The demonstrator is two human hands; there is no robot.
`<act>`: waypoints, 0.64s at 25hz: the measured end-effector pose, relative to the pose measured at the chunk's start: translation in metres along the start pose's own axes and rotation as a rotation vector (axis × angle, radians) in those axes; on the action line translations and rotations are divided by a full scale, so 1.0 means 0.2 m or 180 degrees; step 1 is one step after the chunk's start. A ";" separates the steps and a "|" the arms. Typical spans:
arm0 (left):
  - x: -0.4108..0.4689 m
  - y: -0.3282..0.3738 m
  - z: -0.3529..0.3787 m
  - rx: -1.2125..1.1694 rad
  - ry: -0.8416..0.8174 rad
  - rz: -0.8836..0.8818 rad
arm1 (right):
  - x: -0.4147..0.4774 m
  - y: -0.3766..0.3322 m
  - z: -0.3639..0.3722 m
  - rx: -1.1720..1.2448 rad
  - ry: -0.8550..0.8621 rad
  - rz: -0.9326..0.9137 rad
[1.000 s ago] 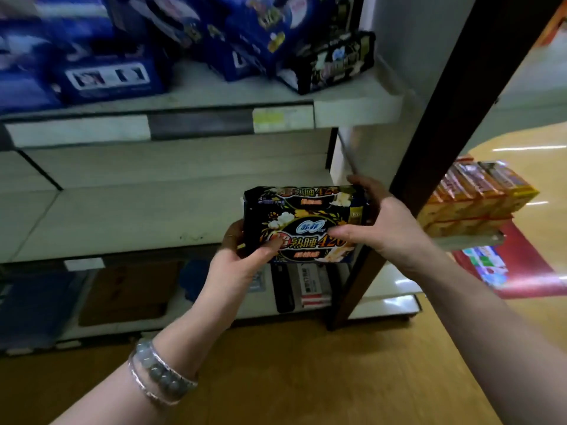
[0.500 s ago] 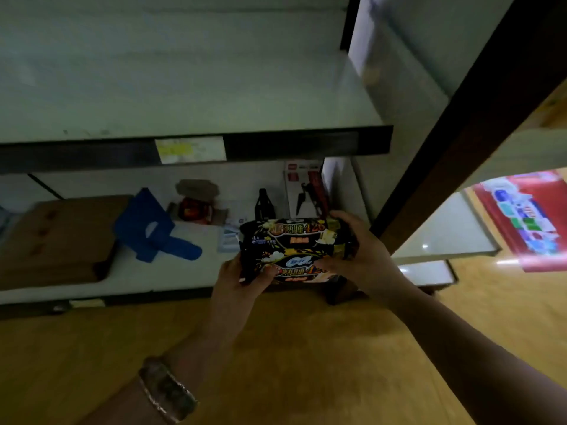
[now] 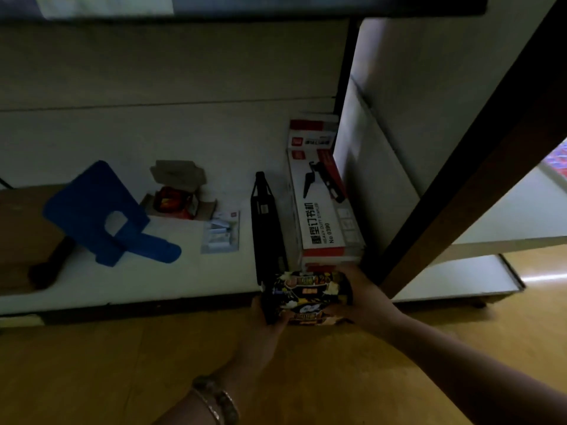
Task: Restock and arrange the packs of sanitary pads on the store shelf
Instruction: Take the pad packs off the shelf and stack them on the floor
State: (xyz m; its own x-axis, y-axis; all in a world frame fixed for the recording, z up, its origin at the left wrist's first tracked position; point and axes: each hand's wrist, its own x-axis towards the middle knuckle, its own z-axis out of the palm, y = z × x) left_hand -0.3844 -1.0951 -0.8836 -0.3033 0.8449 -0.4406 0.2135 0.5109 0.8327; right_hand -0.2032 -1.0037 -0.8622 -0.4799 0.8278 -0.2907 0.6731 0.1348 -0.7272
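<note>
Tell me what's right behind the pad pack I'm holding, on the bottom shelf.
A long black object and a red-and-white stapler box lie behind the pack, which partly covers their near ends and the shelf edge there.

The pad pack (image 3: 306, 297) is wrapped in glossy printed plastic film. The bottom shelf (image 3: 199, 277) looks matt white and smooth. The stapler box (image 3: 322, 216) is printed card, the slab (image 3: 21, 228) beside it plain brown cardboard. The floor (image 3: 92, 372) has a smooth, shiny wood-look finish.

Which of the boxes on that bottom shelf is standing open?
The small brown cardboard box right of the blue bookend, flaps up, red contents showing. The red-and-white stapler box looks closed.
</note>
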 end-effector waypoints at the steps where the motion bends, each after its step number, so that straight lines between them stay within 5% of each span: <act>1: 0.04 -0.08 0.04 0.0211 -0.0047 -0.0153 | 0.02 0.06 0.04 -0.0138 -0.0026 -0.0006; 6: 0.17 -0.35 0.27 0.0675 -0.0442 -0.0581 | 0.07 0.34 0.23 -0.0647 -0.0127 0.0299; 16: 0.32 -0.48 0.43 0.0009 -0.0518 -0.0740 | 0.18 0.63 0.49 -0.0902 0.0237 0.0547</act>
State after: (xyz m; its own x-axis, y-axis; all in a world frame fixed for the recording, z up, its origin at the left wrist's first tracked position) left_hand -0.3453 -1.0770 -1.0205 -0.1913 0.7191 -0.6681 0.1582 0.6943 0.7021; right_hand -0.1908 -1.0111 -1.0248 -0.3104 0.8877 -0.3402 0.8753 0.1272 -0.4666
